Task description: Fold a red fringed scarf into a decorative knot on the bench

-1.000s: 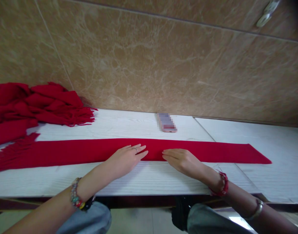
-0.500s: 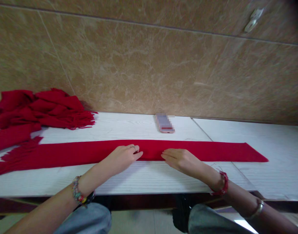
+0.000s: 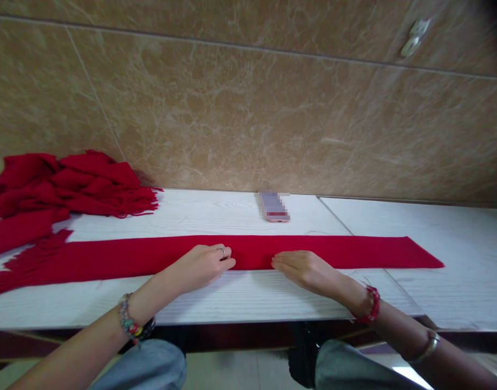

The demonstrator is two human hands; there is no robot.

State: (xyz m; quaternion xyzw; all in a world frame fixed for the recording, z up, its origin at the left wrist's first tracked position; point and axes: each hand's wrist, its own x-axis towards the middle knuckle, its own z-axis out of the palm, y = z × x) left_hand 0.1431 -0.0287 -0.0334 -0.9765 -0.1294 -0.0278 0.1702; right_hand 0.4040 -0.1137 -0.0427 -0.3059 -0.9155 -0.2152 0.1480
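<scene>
A long red scarf (image 3: 366, 251) lies folded into a flat, narrow strip along the white tabletop. Its fringe spreads at the left end, and the right end tapers to a slanted point. My left hand (image 3: 210, 262), with a ring on one finger, is closed at the scarf's near edge, thumb against the curled fingers. A short stretch to the right, my right hand (image 3: 301, 265) pinches the same near edge, its fingers pressed together. The cloth under both palms is hidden.
A crumpled red fringed scarf (image 3: 70, 187) is heaped at the back left against the brown marbled wall (image 3: 232, 108). A phone (image 3: 275, 206), partly blurred out, lies behind the flat scarf. The white table (image 3: 240, 298) has its near edge just before my knees.
My left thumb has drawn in against the fingers, and that hand has shifted slightly left. The right hand has moved barely to the right. The scarf stays flat.
</scene>
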